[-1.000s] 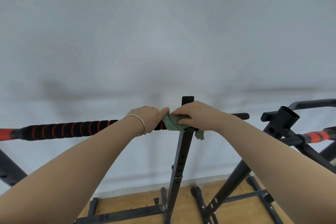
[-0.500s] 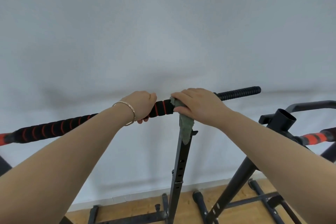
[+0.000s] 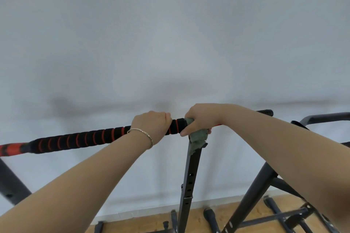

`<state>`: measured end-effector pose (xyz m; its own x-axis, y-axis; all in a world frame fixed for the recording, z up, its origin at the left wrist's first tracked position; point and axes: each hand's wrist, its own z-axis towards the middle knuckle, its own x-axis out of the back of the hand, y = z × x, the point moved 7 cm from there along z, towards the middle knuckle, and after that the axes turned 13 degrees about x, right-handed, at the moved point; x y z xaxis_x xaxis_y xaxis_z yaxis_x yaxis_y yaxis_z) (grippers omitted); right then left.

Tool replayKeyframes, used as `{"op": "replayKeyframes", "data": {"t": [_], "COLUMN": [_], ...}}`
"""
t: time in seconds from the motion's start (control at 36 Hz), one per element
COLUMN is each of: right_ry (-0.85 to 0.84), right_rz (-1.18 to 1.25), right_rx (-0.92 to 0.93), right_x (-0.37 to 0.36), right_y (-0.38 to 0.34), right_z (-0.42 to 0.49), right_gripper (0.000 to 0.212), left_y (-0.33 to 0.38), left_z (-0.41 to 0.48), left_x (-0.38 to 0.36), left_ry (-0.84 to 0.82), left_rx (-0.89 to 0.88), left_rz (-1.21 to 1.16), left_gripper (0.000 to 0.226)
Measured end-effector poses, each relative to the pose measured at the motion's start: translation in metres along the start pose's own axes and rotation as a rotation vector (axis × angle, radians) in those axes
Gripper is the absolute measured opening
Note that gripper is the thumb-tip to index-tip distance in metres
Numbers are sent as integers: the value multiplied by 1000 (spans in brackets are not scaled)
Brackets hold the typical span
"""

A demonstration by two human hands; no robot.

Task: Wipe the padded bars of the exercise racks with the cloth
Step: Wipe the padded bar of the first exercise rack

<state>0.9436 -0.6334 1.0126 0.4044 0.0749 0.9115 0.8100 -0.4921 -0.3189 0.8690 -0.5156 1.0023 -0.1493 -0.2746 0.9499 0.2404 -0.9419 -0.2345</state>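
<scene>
A long black padded bar [image 3: 85, 138] with red rings runs from the left edge up toward the right, its far end [image 3: 266, 112] showing past my right forearm. My left hand [image 3: 151, 125] grips the bar near its middle, a thin bracelet on that wrist. Just to its right, my right hand [image 3: 200, 119] grips the bar through a crumpled green cloth [image 3: 198, 138], which hangs down in front of the black upright post [image 3: 189, 179]. A short stretch of padding shows between my hands.
The post stands on a black base on the wooden floor [image 3: 197, 219]. A second black rack [image 3: 253, 189] with slanted legs and an upper handle [image 3: 325, 116] stands at the right. The pale wall fills the background.
The bar's right end has come down from its raised tilt. My right hand has curled round the bar with the cloth bunched under it, close to my left hand.
</scene>
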Motion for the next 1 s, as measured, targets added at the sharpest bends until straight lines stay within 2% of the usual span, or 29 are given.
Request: {"op": "replayKeyframes", "data": {"t": [0.14,0.33,0.44,0.56,0.69,0.83,0.89,0.92,1.0], "right_ry": [131,342,364,359,379,527,581,593,577], "right_rz": [-351,-779,-760,-648,-582,-753,-805,-815,-807], "right_rx": [121,238,249,257,136,142,169,179,179], "right_x": [-5,-2,0,2,2,0,-1,-2,-3], "right_y": [-5,-15,-5,12,22,16,13,12,14], "right_z": [-3,-15,-23,-38,-39,-37,-37,-37,-35], "right_gripper": [63,55,63,52,55,60,53,49,42], "left_y": [1,1,2,-3,-5,3,9,11,21], "left_z": [6,9,9,8,8,12,12,13,14], "left_x": [-7,-8,-7,-10,-13,-12,-9,-10,-7], "left_ry": [-181,-54,-14,-11,-46,-171,-267,-310,-327], "left_rx": [-67,-27,-29,-15,2,-87,-101,-92,-152], "left_rz": [-85,-3,32,40,39,-95,-302,-380,-423], "left_gripper": [7,14,21,22,22,6,45,54,49]}}
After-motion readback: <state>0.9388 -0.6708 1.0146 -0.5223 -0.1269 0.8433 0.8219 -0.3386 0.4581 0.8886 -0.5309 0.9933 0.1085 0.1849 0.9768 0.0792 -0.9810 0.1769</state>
